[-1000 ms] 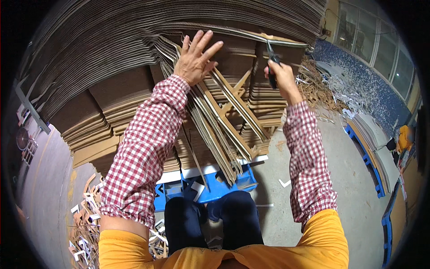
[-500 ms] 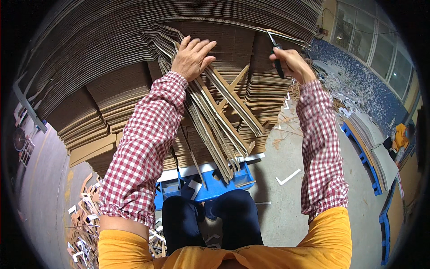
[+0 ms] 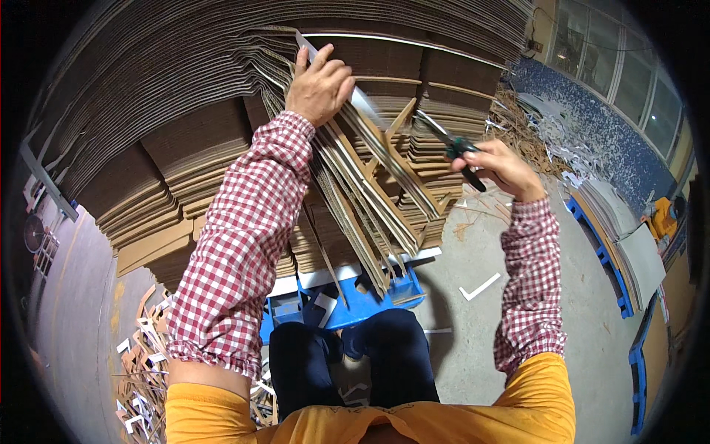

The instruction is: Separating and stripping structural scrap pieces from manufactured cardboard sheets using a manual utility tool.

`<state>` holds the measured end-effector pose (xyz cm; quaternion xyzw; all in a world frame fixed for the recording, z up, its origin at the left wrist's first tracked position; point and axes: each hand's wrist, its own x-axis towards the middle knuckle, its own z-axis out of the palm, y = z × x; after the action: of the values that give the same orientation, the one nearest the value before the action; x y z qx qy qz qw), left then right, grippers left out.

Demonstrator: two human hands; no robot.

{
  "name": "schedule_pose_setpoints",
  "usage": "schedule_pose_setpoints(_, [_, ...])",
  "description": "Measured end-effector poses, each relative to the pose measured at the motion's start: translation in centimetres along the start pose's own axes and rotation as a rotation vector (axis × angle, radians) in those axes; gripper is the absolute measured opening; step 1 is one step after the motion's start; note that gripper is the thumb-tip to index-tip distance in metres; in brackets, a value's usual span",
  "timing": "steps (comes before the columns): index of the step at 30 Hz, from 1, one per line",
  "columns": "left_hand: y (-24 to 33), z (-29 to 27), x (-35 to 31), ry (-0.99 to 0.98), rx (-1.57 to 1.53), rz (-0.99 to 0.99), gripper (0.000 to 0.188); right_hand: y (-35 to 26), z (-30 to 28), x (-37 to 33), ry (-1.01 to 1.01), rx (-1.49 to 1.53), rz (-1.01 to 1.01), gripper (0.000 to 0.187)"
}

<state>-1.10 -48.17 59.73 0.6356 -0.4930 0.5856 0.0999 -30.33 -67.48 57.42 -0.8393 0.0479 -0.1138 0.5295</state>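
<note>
At the front of the cardboard stack (image 3: 148, 103), the left hand (image 3: 319, 87) lies half-curled over a pale-faced strip (image 3: 362, 102) slanting down across the layers; whether it grips the strip, I cannot tell. By the stack's right edge, the right hand (image 3: 504, 166) is wrapped round a green-and-black hand tool (image 3: 458, 146), metal end toward the stack. Beneath the stack sits a blue pallet (image 3: 351, 314).
</note>
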Motion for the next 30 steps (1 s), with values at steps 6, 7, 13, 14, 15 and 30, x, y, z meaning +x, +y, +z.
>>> schedule_pose_setpoints(6, [-0.8,-0.6,-0.5,0.06,0.005,0.07,0.029,-1.1,-3.5,5.0,0.292,-0.091,-0.116,0.036])
schedule_pose_setpoints(7, [-1.0,-0.5,-0.6,0.046,-0.01,0.054,0.04,-2.4,-3.7,7.0,0.309,-0.048,-0.064,0.037])
schedule_pose_setpoints(13, [0.6,-0.5,0.1,0.08,-0.203,-0.005,0.054,1.3,-2.1,10.9,0.48,-0.047,-0.332,0.034])
schedule_pose_setpoints(14, [0.0,-0.3,-0.4,0.091,-0.169,-0.001,0.053,2.2,-0.5,9.0,0.403,-0.079,-0.161,0.034])
schedule_pose_setpoints(15, [-0.6,-0.4,-1.1,0.066,-0.121,0.015,0.053,4.1,1.6,7.2,0.314,-0.126,-0.186,0.034])
schedule_pose_setpoints(30, [-0.1,0.1,-0.2,0.055,-0.048,0.016,0.027,-6.0,-5.2,12.5,0.463,-0.05,-0.061,0.035])
